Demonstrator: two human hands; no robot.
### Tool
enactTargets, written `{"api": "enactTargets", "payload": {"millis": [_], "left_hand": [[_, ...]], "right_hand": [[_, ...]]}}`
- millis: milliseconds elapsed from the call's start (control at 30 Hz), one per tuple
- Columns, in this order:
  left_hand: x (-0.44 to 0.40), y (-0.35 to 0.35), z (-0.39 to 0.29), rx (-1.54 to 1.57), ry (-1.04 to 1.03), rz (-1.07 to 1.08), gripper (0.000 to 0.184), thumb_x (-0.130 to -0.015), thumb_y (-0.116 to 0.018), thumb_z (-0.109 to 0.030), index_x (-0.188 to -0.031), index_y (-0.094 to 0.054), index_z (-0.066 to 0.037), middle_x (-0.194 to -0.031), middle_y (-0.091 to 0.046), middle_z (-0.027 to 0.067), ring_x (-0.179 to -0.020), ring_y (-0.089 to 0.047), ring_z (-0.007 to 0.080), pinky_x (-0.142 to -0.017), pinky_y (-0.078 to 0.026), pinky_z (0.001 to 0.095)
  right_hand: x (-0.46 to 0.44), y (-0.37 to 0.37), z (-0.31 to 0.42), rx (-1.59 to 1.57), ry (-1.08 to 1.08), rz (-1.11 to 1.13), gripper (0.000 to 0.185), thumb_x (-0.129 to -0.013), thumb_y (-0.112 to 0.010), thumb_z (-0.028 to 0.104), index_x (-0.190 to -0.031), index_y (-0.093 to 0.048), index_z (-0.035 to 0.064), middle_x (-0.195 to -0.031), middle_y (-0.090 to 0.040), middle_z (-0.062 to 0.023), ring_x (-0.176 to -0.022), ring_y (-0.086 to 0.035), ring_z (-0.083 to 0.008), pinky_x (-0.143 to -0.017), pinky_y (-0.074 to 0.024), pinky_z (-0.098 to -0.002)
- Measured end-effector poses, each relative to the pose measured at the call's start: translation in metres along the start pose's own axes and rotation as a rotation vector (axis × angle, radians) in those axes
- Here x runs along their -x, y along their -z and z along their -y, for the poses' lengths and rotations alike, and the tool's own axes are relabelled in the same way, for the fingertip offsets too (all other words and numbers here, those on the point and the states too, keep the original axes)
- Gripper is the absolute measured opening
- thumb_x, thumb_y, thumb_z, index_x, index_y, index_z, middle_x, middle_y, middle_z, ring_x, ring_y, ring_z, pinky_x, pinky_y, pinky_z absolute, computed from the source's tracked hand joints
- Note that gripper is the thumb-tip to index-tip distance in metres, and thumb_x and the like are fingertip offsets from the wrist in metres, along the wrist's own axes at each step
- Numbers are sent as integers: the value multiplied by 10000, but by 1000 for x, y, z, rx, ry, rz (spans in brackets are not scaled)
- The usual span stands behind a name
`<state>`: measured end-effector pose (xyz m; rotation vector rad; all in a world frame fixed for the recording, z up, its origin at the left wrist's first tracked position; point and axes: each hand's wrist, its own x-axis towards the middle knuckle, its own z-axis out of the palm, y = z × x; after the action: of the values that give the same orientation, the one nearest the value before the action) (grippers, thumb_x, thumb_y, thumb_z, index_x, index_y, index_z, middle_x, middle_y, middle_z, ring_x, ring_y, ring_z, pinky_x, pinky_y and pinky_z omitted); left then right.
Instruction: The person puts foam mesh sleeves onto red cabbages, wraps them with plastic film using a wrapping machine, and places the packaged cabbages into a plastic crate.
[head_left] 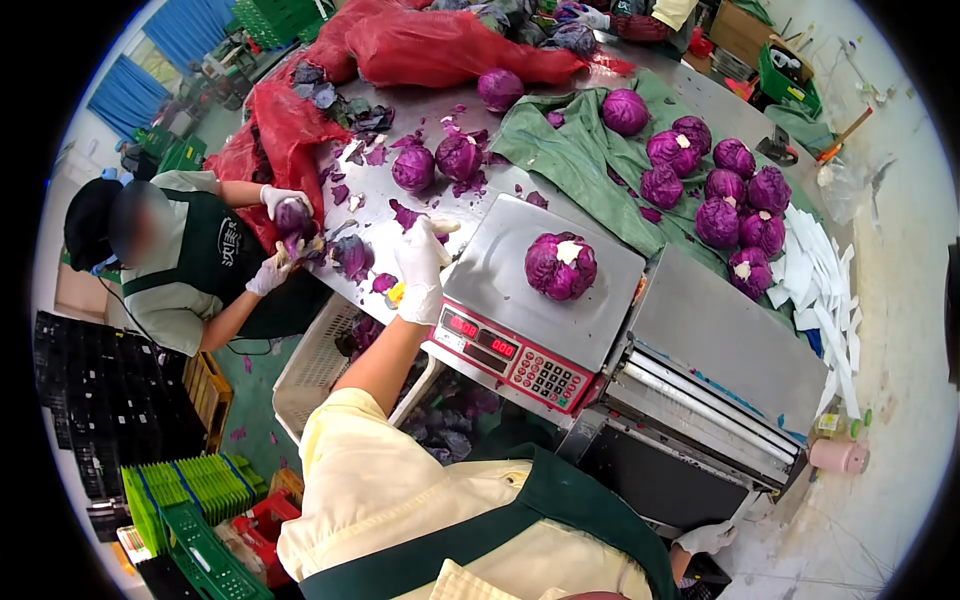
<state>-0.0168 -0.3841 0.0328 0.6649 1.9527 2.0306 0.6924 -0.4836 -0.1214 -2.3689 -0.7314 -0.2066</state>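
My left hand (420, 270), in a white glove, reaches over the table just left of the scale, its fingers apart. A torn purple leaf (404, 215) shows beside its fingertips; whether they touch is unclear. On the steel plate of the red scale (612, 335) sits a trimmed purple cabbage (560, 266), its pale stem end facing up. My right hand (708, 538), also gloved, is low at the right beside the wrapping machine (700, 410), fingers stretched out and nothing visible in them. Part of that hand is hard to make out.
A co-worker (180, 260) at the left handles a cabbage (293, 217). Several cabbages (718, 222) rest on green cloth (560, 150). Red mesh sacks (430, 48) lie along the far side. Loose leaves, a white basket (300, 375) and white strips (815, 270) surround the work area.
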Motion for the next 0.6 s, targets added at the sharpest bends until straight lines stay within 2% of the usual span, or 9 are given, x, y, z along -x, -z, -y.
{"api": "enactTargets", "payload": {"millis": [67, 100, 167, 233, 367, 400, 433, 533, 600], "left_hand": [[11, -5, 5, -23, 134, -27, 417, -942, -410, -208, -801, -717, 35, -443, -504, 29, -364, -395, 108, -496, -364, 257], [26, -16, -6, 137, 281, -108, 406, -928, -427, -227, -797, -708, 35, -466, -507, 34, -363, -381, 116, -453, -340, 261], [55, -23, 1, 200, 265, -98, 358, -904, -469, -261, -800, -677, 13, -554, -543, 28, -400, -378, 80, -373, -242, 231], [94, -53, -47, 339, 246, -159, 308, -902, -476, -251, -861, -680, -24, -731, -608, 31, -419, -353, 51, -382, -228, 203], [114, -47, -68, 266, 20, 22, 349, -913, -399, -263, -888, -615, 9, -919, -593, 116, -886, -455, 205, -847, -260, 351], [115, -45, -71, 233, -43, 58, 359, -916, -379, -266, -895, -599, 18, -966, -589, 137, -1003, -480, 244, -963, -268, 388], [115, -41, -75, 189, -124, 82, 370, -919, -360, -269, -902, -583, 26, -1012, -585, 159, -1120, -506, 282, -1080, -276, 425], [128, -39, -111, 44, -328, 67, 392, -931, -326, -279, -891, -568, 26, -1074, -586, 152, -1131, -507, 278, -1089, -300, 451], [141, -36, -119, 289, -219, 53, 391, -925, -329, -285, -900, -558, 31, -1092, -576, 168, -1112, -519, 288, -1065, -335, 436]], "right_hand": [[10, 12, 31, -54, -65, -9, 491, -952, -487, 389, -1227, -571, -9, -1233, -585, -212, -1105, -568, -387, -956, -458, -433], [13, 15, 41, -52, -36, 6, 474, -948, -515, 353, -1210, -568, -38, -1212, -589, -233, -1095, -574, -378, -947, -464, -421], [17, 22, 51, -77, -4, 26, 434, -941, -549, 290, -1179, -573, -71, -1192, -591, -258, -1073, -581, -366, -933, -468, -402], [25, 21, 56, -238, -8, -68, 348, -926, -565, 196, -1137, -600, -78, -1158, -612, -251, -1032, -593, -338, -910, -467, -380], [16, 15, 33, -152, 212, -119, 250, -871, -573, 112, -1058, -595, -53, -909, -635, -230, -855, -611, -369, -792, -477, -409], [10, 18, 26, -142, 19, 64, 305, -879, -570, 134, -1133, -588, -35, -1036, -632, -218, -991, -589, -339, -885, -455, -391], [6, 26, 29, -97, 22, 4, 302, -867, -573, 133, -1122, -576, -30, -1085, -608, -222, -1043, -552, -354, -917, -432, -406], [-24, 62, 63, -138, 62, -33, 289, -849, -570, 118, -1108, -564, -9, -1206, -538, -214, -1185, -440, -371, -1017, -353, -416], [-65, 52, 49, -238, 239, 26, 288, -829, -563, 73, -1108, -572, 1, -1140, -550, -205, -1142, -461, -347, -1016, -351, -414]]}}
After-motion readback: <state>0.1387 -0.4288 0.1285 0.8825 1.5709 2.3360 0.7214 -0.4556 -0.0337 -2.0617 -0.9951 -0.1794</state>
